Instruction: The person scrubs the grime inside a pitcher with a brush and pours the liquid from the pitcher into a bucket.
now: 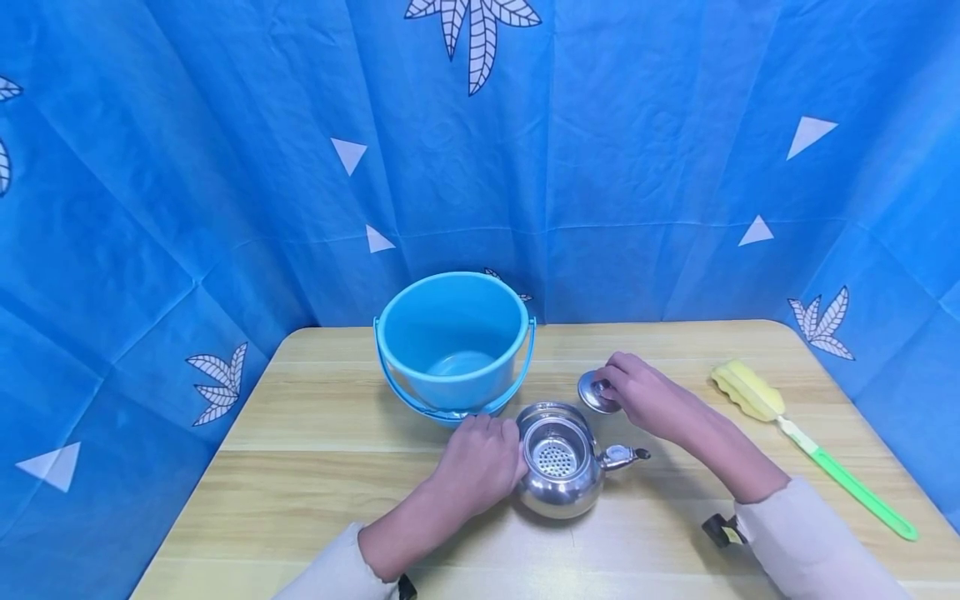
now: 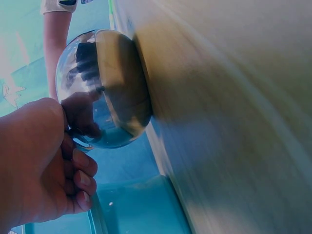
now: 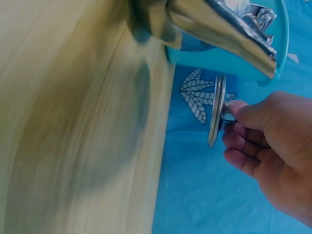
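Note:
A shiny steel teapot (image 1: 558,496) stands on the wooden table with its top uncovered, and a perforated strainer (image 1: 555,458) shows inside its mouth. My left hand (image 1: 483,462) grips the teapot's handle on the left side, fingers curled; the handle is mostly hidden by the hand. In the left wrist view the teapot's round body (image 2: 105,92) is right beside the thumb. My right hand (image 1: 637,392) pinches the knob of the round steel lid (image 1: 592,393), holding it above the table to the right of the teapot's mouth. The spout (image 1: 622,456) points right, below that hand.
A blue bucket (image 1: 397,350) with its handle lowered stands behind the teapot on the left. On the right lies a bottle brush (image 1: 847,479) with a yellow sponge head and green handle. Blue patterned cloth (image 1: 622,167) hangs around the table (image 1: 315,483).

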